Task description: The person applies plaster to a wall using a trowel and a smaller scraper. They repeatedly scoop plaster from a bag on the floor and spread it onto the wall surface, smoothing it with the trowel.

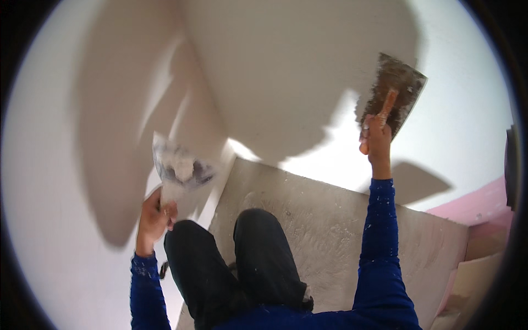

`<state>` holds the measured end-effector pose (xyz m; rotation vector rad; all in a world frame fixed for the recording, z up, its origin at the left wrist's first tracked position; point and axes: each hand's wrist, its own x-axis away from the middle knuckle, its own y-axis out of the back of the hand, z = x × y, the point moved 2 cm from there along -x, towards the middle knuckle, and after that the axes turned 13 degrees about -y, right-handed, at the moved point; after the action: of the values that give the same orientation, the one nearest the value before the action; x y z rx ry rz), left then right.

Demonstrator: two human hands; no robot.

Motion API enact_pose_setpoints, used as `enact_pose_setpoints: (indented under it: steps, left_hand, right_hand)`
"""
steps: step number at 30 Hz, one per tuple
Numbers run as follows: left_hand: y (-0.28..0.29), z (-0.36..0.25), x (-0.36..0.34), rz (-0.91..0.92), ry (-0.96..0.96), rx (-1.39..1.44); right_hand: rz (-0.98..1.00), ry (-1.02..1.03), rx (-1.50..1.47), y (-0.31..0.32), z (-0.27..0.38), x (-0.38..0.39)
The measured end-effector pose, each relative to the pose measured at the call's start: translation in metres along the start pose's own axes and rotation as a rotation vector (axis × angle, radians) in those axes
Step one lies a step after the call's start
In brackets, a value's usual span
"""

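My right hand [377,140] is closed round the orange handle of a plastering trowel [400,88]. The trowel's wide, brown-stained blade lies against or very near the white wall [286,71] ahead; I cannot tell whether it touches. In my left hand [155,217] is a putty knife [175,192] with a pale handle, its broad blade pointing up and away from me. A lump of whitish plaster [184,166] sits on that blade. The putty knife is in front of the left wall, near the corner.
A rough grey plaster-smeared surface [330,231] spreads below, beside my dark-trousered knees [264,247]. The left wall [44,165] meets the wall ahead in a corner. Large shadows fall on both. At the far right are a pink band [473,201], a dark object [511,165] and beige panels [478,280].
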<state>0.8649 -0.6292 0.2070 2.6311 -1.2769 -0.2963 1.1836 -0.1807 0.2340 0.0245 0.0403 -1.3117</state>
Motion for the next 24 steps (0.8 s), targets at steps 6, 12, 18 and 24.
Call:
enact_pose_setpoints:
  steps: [6,12,18,24]
  left_hand:
    - [0.018,-0.053,-0.019,-0.055,-0.258,0.011]
    - [-0.016,-0.099,-0.050,0.096,-0.285,0.085]
    - [-0.049,-0.150,-0.124,0.496,-0.686,0.018]
    - [-0.026,-0.198,-0.131,0.633,-0.608,-0.005]
  right_hand:
    - [0.057,-0.040,-0.002,0.018,0.012,0.000]
    - [0.124,0.012,-0.039,0.058,-0.001,-0.015]
    - [-0.258,-0.240,-0.036,0.161,0.000,-0.035]
    - [0.302,0.144,0.339,0.118,0.017,-0.007]
